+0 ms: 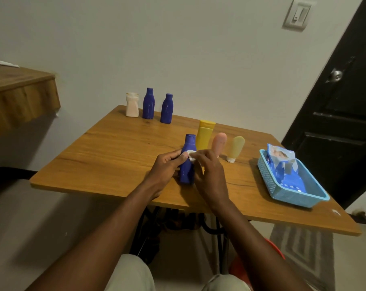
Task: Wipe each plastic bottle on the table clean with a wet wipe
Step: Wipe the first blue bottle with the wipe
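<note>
Centre of frame: wooden surface [114, 148], seen at a tilt. Right edge: black door [335, 127] w/ metal knob. Lower right of surface: blue basket [268, 175] holding crumpled wipe pack [282, 162].

Lower centre: left hand [167, 166] and right hand [209, 175], forearms entering from bottom of frame, meeting over front-centre of surface. Between them: held blue bottle [187, 171], upright, cap up; base on or just above surface, cannot tell which. Left fingers [177, 156] curled round bottle's upper body from left side, gripping it.

Just behind hands, L to R: yellow bottle [205, 135], pink tube [218, 142], pale tube [237, 147] standing on its white cap. Upper centre-left, far edge of surface, row of three, L to R: white bottle [132, 106], rear blue bottle A [148, 103], rear blue bottle B [166, 109]; well apart from front group.

Upper right, on wall: light switch [297, 14].

Smallest: wet wipe [190, 153], bunched white, pinched by right fingers [201, 156] against held bottle's shoulder, just below neck; left thumb touching it.
</note>
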`<action>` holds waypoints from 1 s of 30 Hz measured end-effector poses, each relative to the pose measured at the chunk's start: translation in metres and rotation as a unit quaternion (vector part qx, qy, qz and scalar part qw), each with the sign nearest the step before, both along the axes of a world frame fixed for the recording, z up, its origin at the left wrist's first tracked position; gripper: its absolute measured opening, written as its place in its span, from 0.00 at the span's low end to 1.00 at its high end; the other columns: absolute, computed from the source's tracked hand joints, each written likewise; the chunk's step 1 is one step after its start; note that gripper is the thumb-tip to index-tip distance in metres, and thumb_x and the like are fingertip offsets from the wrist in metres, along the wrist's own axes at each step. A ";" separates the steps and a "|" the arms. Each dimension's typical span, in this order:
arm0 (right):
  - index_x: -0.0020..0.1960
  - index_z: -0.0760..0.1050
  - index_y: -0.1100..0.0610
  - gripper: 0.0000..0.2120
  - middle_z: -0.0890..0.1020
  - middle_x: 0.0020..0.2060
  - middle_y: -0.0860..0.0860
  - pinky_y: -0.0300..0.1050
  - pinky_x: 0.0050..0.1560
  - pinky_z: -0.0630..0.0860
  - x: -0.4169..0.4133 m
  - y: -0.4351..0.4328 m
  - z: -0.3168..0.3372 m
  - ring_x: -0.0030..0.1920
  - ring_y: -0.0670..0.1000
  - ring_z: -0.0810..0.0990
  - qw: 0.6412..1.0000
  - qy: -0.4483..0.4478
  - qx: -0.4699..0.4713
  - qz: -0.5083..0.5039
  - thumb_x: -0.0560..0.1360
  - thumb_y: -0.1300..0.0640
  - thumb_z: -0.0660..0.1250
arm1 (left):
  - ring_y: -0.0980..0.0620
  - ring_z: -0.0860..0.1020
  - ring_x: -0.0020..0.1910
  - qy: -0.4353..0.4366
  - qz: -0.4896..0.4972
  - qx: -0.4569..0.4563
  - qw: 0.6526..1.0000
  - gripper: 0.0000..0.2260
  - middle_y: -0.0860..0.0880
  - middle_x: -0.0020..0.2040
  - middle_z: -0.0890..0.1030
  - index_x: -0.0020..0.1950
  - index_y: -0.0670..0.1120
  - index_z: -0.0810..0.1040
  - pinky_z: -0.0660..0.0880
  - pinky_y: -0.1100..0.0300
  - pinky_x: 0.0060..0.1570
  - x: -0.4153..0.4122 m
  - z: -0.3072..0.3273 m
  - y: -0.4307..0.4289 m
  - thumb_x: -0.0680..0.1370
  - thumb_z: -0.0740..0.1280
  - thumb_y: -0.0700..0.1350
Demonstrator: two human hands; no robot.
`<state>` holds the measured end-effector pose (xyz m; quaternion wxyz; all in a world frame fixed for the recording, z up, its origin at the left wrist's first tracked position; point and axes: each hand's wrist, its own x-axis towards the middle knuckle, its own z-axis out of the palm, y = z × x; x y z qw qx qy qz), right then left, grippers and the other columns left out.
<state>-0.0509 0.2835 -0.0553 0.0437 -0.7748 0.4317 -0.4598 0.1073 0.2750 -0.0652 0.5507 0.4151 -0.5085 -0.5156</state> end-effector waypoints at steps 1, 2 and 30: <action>0.62 0.80 0.58 0.15 0.79 0.57 0.51 0.44 0.53 0.81 -0.001 0.005 -0.008 0.55 0.48 0.79 1.000 0.018 0.010 -0.005 0.75 0.61 0.73 | 0.45 0.83 0.61 0.006 0.005 0.002 1.000 0.16 0.48 0.59 0.86 0.71 0.47 0.79 0.78 0.39 0.65 0.000 0.000 0.001 0.84 0.66 0.48; 0.62 0.80 0.58 0.16 0.79 0.57 0.50 0.44 0.51 0.80 -0.002 0.009 -0.015 0.54 0.48 0.78 0.999 0.033 0.021 -0.010 0.75 0.61 0.74 | 0.45 0.84 0.61 0.012 0.010 0.004 1.000 0.17 0.49 0.59 0.86 0.72 0.47 0.78 0.79 0.41 0.64 0.000 0.000 0.001 0.84 0.67 0.48; 0.46 0.85 0.57 0.06 0.81 0.44 0.50 0.46 0.41 0.77 0.007 0.007 -0.021 0.41 0.48 0.77 0.995 0.084 0.025 -0.037 0.75 0.57 0.70 | 0.48 0.84 0.60 0.016 0.022 -0.017 0.999 0.20 0.51 0.61 0.85 0.76 0.46 0.75 0.82 0.44 0.61 0.001 -0.004 -0.002 0.83 0.68 0.48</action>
